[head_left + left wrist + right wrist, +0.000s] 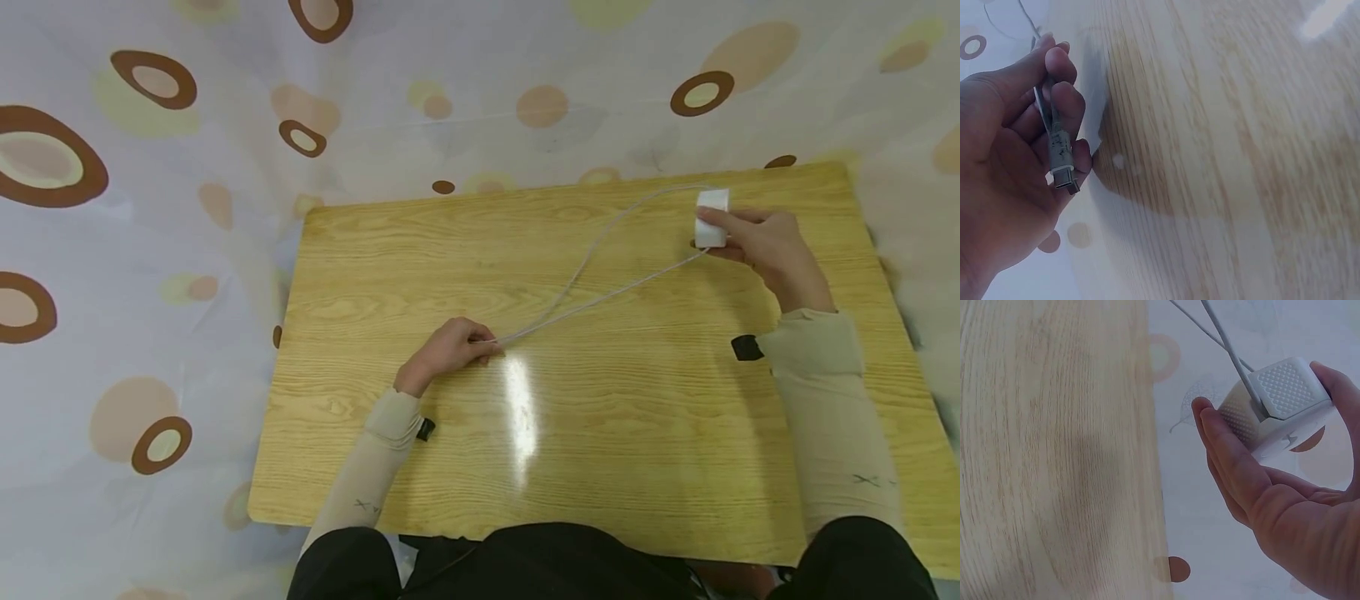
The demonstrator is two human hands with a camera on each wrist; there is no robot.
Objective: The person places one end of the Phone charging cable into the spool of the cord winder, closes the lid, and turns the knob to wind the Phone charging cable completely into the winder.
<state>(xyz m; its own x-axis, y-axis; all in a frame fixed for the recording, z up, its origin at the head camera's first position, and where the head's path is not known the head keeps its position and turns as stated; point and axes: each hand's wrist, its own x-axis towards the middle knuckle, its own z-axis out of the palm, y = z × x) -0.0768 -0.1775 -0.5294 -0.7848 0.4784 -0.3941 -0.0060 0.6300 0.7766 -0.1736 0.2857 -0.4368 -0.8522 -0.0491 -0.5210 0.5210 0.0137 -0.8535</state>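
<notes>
My left hand (452,344) pinches a thin white cable (628,287) over the left-middle part of the table. In the left wrist view, two cable strands run under the curled fingers, and metal-tipped plugs (1060,153) lie side by side by the palm. Over the far right of the table, my right hand (777,250) grips a white block (711,237) between thumb and fingers. Seen from the right wrist, this block has a dimpled surface, and the cable leaves it through a notch at its edge. Two strands span the gap between the hands, the far one bowed.
The wooden table (390,275) has its back edge close beyond the right hand. A patterned curtain (487,67) hangs behind and to the left. Black straps (747,347) stick out at both wrists, and a bright reflection lies on the tabletop.
</notes>
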